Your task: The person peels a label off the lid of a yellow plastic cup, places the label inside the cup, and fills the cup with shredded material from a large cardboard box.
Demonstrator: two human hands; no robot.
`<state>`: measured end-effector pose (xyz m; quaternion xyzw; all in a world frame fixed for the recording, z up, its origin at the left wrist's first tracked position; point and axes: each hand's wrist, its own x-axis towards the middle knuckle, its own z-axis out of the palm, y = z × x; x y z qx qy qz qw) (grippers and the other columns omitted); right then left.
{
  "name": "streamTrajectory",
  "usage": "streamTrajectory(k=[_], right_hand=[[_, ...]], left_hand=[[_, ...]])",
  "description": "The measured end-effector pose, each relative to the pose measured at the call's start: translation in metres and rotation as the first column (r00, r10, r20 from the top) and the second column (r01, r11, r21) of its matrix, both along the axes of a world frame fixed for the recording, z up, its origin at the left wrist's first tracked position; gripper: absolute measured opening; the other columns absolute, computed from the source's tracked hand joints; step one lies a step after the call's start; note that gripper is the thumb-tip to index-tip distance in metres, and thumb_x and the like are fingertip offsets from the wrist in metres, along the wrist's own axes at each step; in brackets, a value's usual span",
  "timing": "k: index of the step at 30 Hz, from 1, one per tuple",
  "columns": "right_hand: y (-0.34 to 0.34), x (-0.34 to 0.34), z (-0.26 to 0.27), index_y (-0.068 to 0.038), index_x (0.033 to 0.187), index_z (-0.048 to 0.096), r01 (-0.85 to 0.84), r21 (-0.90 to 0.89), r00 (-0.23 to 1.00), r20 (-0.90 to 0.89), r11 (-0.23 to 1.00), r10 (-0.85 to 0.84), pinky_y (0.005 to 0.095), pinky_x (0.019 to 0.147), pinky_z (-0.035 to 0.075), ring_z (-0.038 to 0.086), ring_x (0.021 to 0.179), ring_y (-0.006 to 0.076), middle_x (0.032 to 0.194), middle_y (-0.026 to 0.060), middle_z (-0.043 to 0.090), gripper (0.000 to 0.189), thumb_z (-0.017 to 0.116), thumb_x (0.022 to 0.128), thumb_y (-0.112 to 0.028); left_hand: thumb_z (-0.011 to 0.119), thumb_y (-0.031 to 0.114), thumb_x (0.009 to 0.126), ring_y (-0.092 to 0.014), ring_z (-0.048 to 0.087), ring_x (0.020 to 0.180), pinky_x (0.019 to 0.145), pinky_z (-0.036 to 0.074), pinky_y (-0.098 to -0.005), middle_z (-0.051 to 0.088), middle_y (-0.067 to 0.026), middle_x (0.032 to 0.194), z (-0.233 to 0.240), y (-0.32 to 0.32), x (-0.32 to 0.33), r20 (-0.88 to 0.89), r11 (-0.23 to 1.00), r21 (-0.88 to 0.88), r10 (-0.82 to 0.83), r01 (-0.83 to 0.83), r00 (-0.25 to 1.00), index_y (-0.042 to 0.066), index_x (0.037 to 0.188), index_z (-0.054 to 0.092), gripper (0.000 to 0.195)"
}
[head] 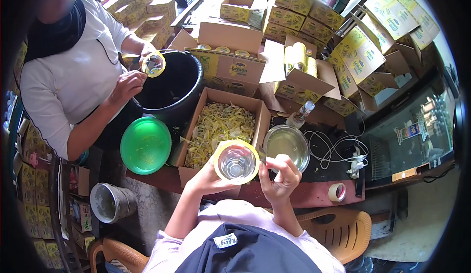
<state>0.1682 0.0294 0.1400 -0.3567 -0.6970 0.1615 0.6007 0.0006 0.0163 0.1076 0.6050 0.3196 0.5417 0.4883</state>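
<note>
My left hand (208, 180) grips a clear plastic cup (236, 164) with a yellow rim, its open mouth tilted up towards me. Pinched between the thumb and fingers of my right hand (282, 180) is a small dark blade (262, 155), close against the right side of that rim. Beneath and beyond the cup, a cardboard box (264, 120) holds a heap of yellowish plastic shreds (222, 129). A round clear bowl (287, 146) of pale liquid stands just past my right hand.
Across to the left, a co-worker (73, 67) handles a similar cup (153, 64) over a black bucket (173, 85). A green basin (146, 145), a bottle (301, 114), white cables (331, 148) and a tape roll (336, 192) surround the box. Printed cartons (235, 71) stand behind.
</note>
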Motion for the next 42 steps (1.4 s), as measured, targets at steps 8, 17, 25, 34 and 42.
streamTrajectory(k=[8, 17, 25, 34, 42], right_hand=[[0.040, 0.015, -0.044, -0.001, 0.088, 0.060, -0.072, -0.437, 0.995, -0.094, 0.897, 0.034, 0.0225, 0.058, 0.042, 0.053, 0.062, 0.0081, 0.068, 0.0026, 0.057, 0.019, 0.066, 0.070, -0.001], [0.083, 0.054, -0.202, 0.001, 0.106, 0.052, -0.190, -0.789, 0.979, -0.112, 0.585, 0.168, 0.0233, 0.063, 0.048, 0.058, 0.065, 0.0091, 0.074, 0.0058, 0.063, 0.044, 0.071, 0.067, -0.007], [0.092, 0.065, -0.208, 0.001, 0.102, 0.051, -0.078, -0.849, 0.991, -0.010, 0.523, 0.132, 0.0253, 0.062, 0.048, 0.059, 0.065, 0.0108, 0.073, 0.0071, 0.063, 0.042, 0.072, 0.067, -0.009], [0.065, 0.092, -0.202, 0.002, 0.110, 0.052, -0.157, -0.858, 0.987, -0.128, 0.489, 0.092, 0.0227, 0.063, 0.047, 0.058, 0.065, 0.0089, 0.073, 0.0063, 0.063, 0.046, 0.069, 0.068, -0.003], [0.106, 0.044, -0.183, 0.001, 0.104, 0.055, -0.106, -0.670, 0.992, -0.118, 0.734, 0.036, 0.0226, 0.061, 0.049, 0.059, 0.063, 0.0091, 0.072, 0.0067, 0.064, 0.041, 0.070, 0.067, -0.006]], left_hand=[[0.069, 0.002, 0.065, -0.017, 0.047, 0.100, 0.080, 0.043, -0.0289, 0.041, -0.0067, 0.108, -0.028, 0.003, -0.028, 0.081, 0.982, -0.110, 0.160, -0.151, 0.984, 0.007, 0.120, 0.035, 0.065], [0.063, 0.000, 0.070, -0.016, 0.046, 0.101, 0.076, 0.045, -0.0271, 0.040, -0.0068, 0.108, -0.050, -0.015, -0.053, 0.053, 0.928, -0.135, 0.358, -0.348, 0.932, 0.007, 0.118, 0.031, 0.057], [0.063, 0.002, 0.072, -0.016, 0.047, 0.099, 0.075, 0.046, -0.0268, 0.039, -0.0066, 0.108, -0.060, -0.019, -0.054, -0.006, 0.918, -0.163, 0.366, -0.362, 0.931, 0.007, 0.118, 0.031, 0.056], [0.064, 0.002, 0.072, -0.015, 0.047, 0.097, 0.076, 0.044, -0.0262, 0.043, -0.0060, 0.105, -0.066, -0.024, -0.057, -0.076, 0.892, -0.211, 0.393, -0.400, 0.916, 0.007, 0.114, 0.029, 0.055], [0.063, 0.002, 0.073, -0.015, 0.047, 0.097, 0.076, 0.044, -0.0265, 0.043, -0.0065, 0.105, -0.061, -0.018, -0.050, -0.134, 0.915, -0.172, 0.345, -0.365, 0.929, 0.007, 0.113, 0.028, 0.053]])
